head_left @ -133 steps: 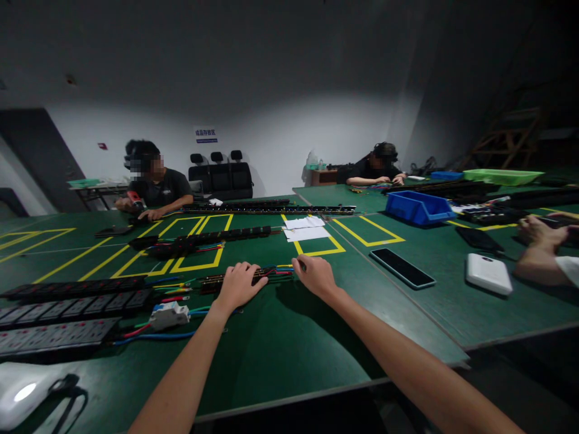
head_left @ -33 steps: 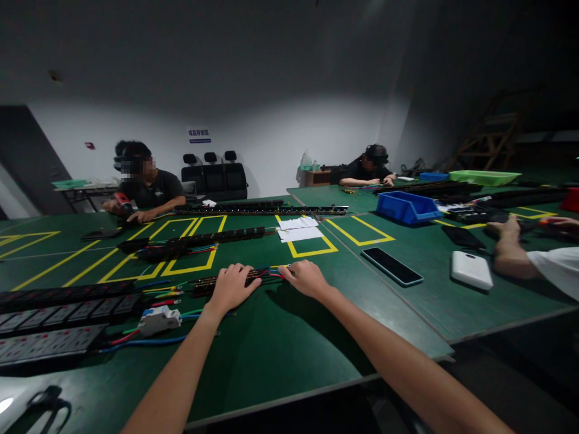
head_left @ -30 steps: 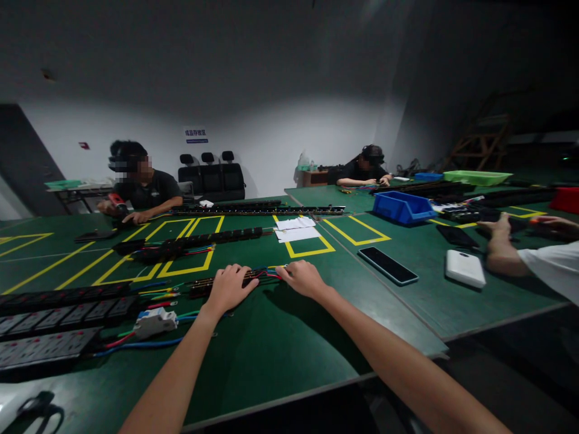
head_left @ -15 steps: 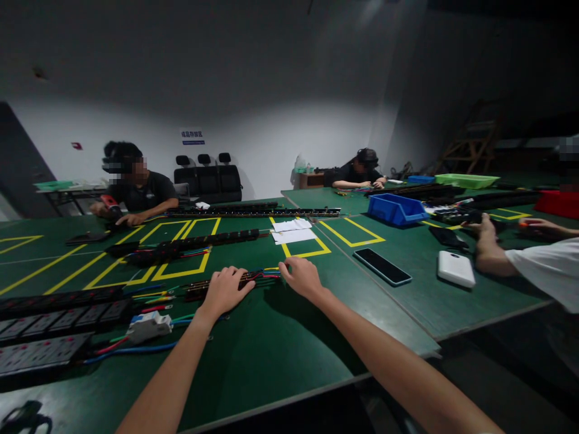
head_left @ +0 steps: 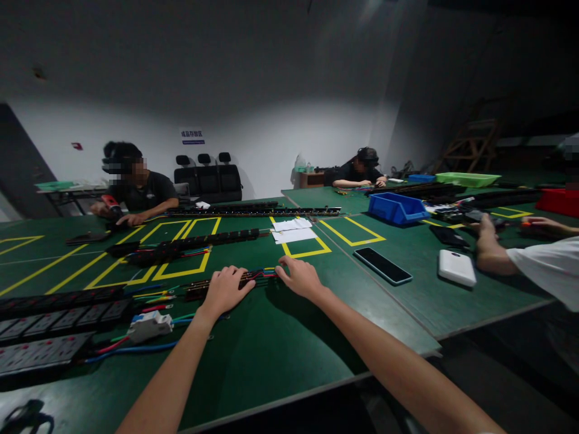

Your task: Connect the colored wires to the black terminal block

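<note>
My left hand (head_left: 228, 289) lies over a long black strip (head_left: 195, 292) with copper-coloured bars, its fingers curled across the far side and pressing it to the table. Out of the strip's right end come thin red, blue and yellow wires (head_left: 261, 274). At their free ends my right hand (head_left: 299, 277) is closed, fingertips pinched; the very tips of the wires are hidden there. To the left of the strip lie more wires with ring terminals (head_left: 169, 307). A white circuit breaker (head_left: 149, 325) with wires attached sits nearer me.
Black socket strips (head_left: 40, 355) lie at the left. Farther back are a sleeved cable bundle (head_left: 217, 239), white papers (head_left: 294, 232) and a blue bin (head_left: 395, 208). A phone (head_left: 382, 266) and white box (head_left: 456, 268) lie rightward. Co-workers sit left, far back and right.
My right hand has shifted slightly left toward the strip, with the wires at its fingertips. My left hand stays in place. The right co-worker's hands have moved a little.
</note>
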Action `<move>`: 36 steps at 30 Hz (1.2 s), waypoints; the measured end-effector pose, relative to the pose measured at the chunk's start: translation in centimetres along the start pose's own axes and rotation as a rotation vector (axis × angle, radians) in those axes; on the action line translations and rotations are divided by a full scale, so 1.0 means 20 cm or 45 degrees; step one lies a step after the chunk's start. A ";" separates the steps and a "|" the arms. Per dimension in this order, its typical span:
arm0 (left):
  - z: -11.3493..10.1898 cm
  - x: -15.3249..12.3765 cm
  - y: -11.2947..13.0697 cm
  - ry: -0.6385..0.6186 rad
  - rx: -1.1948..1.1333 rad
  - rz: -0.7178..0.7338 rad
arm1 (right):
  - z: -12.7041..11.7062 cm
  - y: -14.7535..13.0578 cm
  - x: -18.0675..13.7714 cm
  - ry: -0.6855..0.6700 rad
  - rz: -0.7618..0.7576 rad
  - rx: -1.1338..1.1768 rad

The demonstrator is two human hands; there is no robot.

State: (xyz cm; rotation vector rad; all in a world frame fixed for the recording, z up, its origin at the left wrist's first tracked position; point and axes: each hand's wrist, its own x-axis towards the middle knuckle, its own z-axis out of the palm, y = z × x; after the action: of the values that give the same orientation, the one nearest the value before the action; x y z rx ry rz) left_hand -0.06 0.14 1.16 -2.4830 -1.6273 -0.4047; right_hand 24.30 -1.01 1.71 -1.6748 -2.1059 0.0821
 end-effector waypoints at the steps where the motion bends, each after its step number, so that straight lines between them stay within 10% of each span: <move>1: 0.00 0.00 0.00 -0.001 0.000 0.000 | 0.01 0.00 0.00 -0.049 -0.002 -0.012; 36: 0.00 0.00 0.00 -0.009 0.006 -0.009 | 0.02 0.00 0.00 -0.049 0.044 -0.132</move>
State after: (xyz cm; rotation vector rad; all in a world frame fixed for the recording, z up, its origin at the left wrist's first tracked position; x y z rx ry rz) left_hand -0.12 0.18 1.10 -2.4789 -1.6383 -0.3932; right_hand 24.08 -0.84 1.32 -1.7836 -2.1429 0.0159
